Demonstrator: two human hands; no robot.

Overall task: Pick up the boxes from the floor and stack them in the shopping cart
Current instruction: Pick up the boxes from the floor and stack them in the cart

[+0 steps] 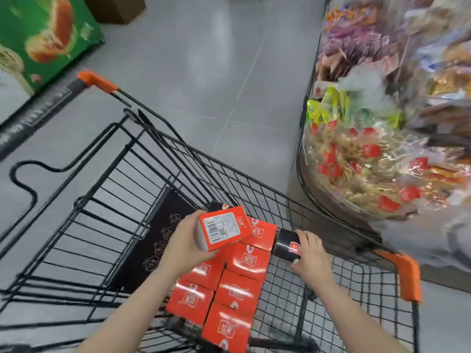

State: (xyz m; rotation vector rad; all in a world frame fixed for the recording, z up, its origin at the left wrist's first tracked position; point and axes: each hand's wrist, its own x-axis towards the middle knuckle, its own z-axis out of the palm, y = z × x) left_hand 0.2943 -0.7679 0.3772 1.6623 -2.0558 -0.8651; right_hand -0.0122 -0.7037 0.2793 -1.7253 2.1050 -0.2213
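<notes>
The left hand (183, 240) holds an orange box (223, 229) above the shopping cart (107, 189). Its grip is closed around the lower left end of the box, thumb beneath and fingers behind; the white barcode label faces up. The box is tilted and clear of the stack below.

The right hand (309, 253) rests on a black-ended box (285, 244) at the far end of the stack. Its fingers are curled over the end of that box; whether they clamp it or only press on it cannot be told.

Inside the basket, orange boxes (229, 296) lie in two rows side by side, touching one another, on the wire floor. A dark flat panel (158, 240) lies just to the left of them.

The cart has orange corner caps (407, 276). It stands on a grey tiled floor (216, 72). A bin of wrapped snacks (369, 161) stands beside the cart on the right. A green carton (46, 39) stands at the upper left.
</notes>
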